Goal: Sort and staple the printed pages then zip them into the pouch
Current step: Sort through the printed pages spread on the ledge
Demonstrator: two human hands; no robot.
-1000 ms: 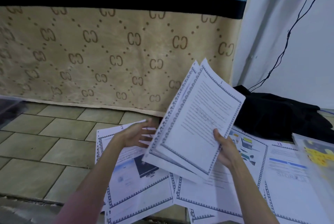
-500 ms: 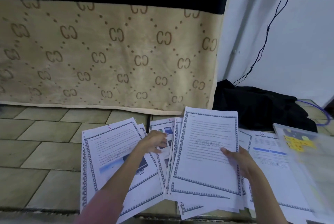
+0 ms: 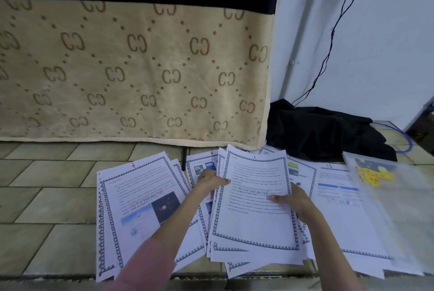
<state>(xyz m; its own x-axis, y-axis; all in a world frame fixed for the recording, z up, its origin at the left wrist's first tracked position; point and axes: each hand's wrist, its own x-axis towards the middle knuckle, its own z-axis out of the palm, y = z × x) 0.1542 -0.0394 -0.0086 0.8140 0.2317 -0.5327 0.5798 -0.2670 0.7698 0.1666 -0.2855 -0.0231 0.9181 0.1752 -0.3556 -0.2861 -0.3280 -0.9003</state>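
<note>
1. A stack of pages (image 3: 254, 210) lies on the tiled floor (image 3: 47, 196), over other loose sheets.
2. The right hand (image 3: 297, 201) rests on the stack's right edge with the thumb laid across the top page; the left hand (image 3: 211, 181) grips the left edge.
3. Sorting looks under way; next comes squaring the edges, I judge, before stapling.
4. The top page reads "STORAGE" and "1"; a sheet (image 3: 141, 199) on the left is numbered "9", another (image 3: 338, 199) "12".
5. The clear pouch (image 3: 394, 196) lies at the right.

Patterned blanket (image 3: 131, 67), black cloth (image 3: 324, 130), black cable (image 3: 333, 32).
</note>
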